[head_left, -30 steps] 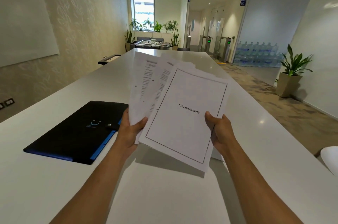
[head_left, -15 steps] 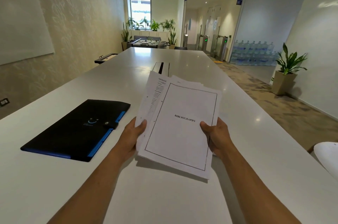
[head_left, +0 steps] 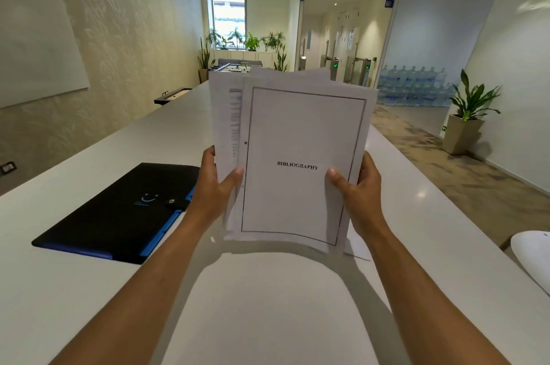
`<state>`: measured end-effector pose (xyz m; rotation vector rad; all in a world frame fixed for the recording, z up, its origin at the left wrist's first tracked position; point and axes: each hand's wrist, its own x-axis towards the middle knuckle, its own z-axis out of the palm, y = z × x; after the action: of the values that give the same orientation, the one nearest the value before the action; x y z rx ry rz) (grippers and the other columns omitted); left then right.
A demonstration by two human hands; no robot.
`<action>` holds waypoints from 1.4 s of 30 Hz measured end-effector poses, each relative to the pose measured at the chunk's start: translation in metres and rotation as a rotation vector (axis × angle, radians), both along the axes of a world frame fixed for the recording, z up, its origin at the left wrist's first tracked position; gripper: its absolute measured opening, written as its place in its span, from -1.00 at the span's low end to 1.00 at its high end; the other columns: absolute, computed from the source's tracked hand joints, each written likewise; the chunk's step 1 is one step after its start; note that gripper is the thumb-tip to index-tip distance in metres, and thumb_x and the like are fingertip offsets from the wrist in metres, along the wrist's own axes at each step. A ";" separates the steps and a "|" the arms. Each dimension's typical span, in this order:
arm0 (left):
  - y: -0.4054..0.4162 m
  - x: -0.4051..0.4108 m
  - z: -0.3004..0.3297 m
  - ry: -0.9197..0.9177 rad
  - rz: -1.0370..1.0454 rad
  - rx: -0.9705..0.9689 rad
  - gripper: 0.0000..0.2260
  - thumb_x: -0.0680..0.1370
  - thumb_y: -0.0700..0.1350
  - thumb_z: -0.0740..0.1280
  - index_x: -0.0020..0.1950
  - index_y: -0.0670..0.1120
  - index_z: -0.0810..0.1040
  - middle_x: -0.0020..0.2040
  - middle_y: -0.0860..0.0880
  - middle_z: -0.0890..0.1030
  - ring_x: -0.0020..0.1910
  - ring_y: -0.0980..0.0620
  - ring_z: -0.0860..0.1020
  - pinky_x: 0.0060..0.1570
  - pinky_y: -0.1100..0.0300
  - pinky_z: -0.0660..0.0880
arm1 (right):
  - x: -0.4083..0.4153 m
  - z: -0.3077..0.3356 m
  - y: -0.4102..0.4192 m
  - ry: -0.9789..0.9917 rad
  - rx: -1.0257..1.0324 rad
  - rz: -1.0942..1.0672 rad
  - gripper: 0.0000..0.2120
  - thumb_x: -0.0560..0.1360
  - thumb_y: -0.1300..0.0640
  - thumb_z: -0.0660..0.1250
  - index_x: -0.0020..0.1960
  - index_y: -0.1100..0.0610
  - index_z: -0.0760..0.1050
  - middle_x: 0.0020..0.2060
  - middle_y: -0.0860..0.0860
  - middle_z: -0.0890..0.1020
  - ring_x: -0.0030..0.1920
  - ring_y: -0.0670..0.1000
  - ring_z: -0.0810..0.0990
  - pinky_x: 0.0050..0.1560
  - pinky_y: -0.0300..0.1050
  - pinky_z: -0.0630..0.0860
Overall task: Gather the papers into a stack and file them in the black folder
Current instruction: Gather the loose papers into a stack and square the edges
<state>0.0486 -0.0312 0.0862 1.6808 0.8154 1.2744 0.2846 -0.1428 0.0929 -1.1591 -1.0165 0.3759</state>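
Observation:
I hold a bundle of white papers (head_left: 300, 132) upright above the white table (head_left: 268, 311), its bottom edge just off the surface. The front sheet reads BIBLIOGRAPHY inside a thin black border. My left hand (head_left: 215, 186) grips the left edge and my right hand (head_left: 358, 186) grips the right edge, thumbs on the front sheet. Sheets behind stick out unevenly at the top and left. One more sheet corner (head_left: 355, 245) lies on the table under my right wrist. The black folder (head_left: 119, 213) with a blue spine and snap tab lies closed to the left of my left hand.
A white curved object (head_left: 532, 260) sits past the table's right edge. A potted plant (head_left: 467, 117) stands on the floor at the right, with stacked water bottles (head_left: 413, 84) behind it. A whiteboard (head_left: 35, 34) hangs on the left wall.
The papers went from fanned and tilted to nearly squared and upright. Both hands moved closer together and pushed the sheets into one bundle. The folder has not moved.

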 end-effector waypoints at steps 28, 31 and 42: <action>-0.019 0.038 -0.029 -0.029 0.070 0.011 -0.75 0.58 -0.17 0.32 0.11 0.15 0.38 0.02 0.14 0.55 0.00 0.18 0.56 0.02 0.21 0.53 | -0.011 -0.048 0.004 0.021 -0.108 -0.040 -0.70 0.52 0.21 0.40 0.23 0.07 0.48 0.05 -0.02 0.65 0.03 -0.05 0.65 -0.02 -0.21 0.60; -0.012 0.045 -0.029 -0.065 0.173 0.003 -0.90 0.60 0.04 0.23 0.04 0.05 0.44 -0.09 0.06 0.55 -0.11 0.13 0.53 -0.04 0.22 0.48 | -0.007 -0.046 0.002 0.045 -0.092 -0.104 -0.75 0.50 0.24 0.41 0.16 0.12 0.53 -0.05 -0.01 0.66 -0.09 -0.09 0.65 -0.15 -0.28 0.59; 0.046 0.054 -0.076 0.781 0.330 -0.143 -0.34 0.47 0.22 0.36 0.44 -0.11 0.32 0.41 -0.15 0.35 0.38 -0.16 0.33 0.28 -0.07 0.37 | 0.043 -0.078 -0.009 0.554 -0.278 -0.265 -0.65 0.46 0.37 0.38 0.23 0.17 0.53 -0.01 0.10 0.69 -0.05 0.16 0.70 0.06 0.10 0.62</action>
<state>0.1024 0.0146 0.0103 1.9890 1.6540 0.6999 0.3273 -0.1518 0.0148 -1.3185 -0.3282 0.5970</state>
